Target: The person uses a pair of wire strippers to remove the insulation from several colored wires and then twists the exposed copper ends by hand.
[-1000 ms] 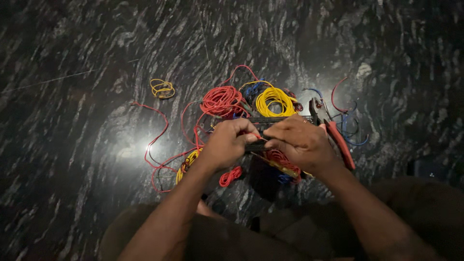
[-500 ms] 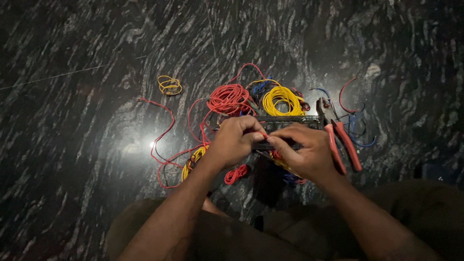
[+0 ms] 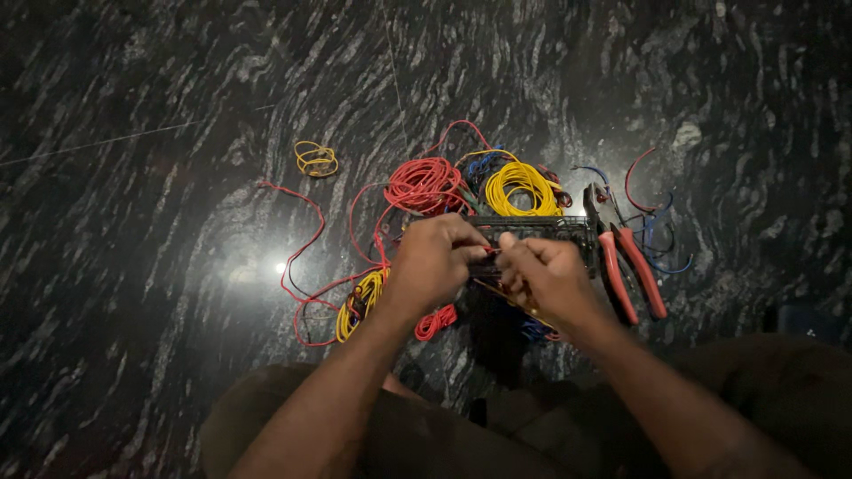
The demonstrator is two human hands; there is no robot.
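Observation:
My left hand [image 3: 437, 263] and my right hand [image 3: 543, 272] meet over a dark perforated board [image 3: 540, 232] on the black marble floor. Both pinch a thin red wire [image 3: 491, 255] between their fingertips, just in front of the board. Behind the board lie a red wire coil [image 3: 424, 184] and a yellow wire coil [image 3: 521, 184]. Red-handled pliers [image 3: 628, 268] rest just right of my right hand. What lies under my palms is hidden.
A small yellow wire loop [image 3: 315, 160] lies apart at the far left. A long loose red wire [image 3: 302, 257] trails left, with a yellow bundle [image 3: 362, 300] and a small red coil [image 3: 435, 321] near my left wrist. Blue and red wire scraps [image 3: 652, 222] sit beyond the pliers. My knees fill the bottom edge.
My hands have drawn closer together over the board, the right one shifting left and turning its fingers toward the left hand. The view has drifted slightly; the wires and pliers stay put.

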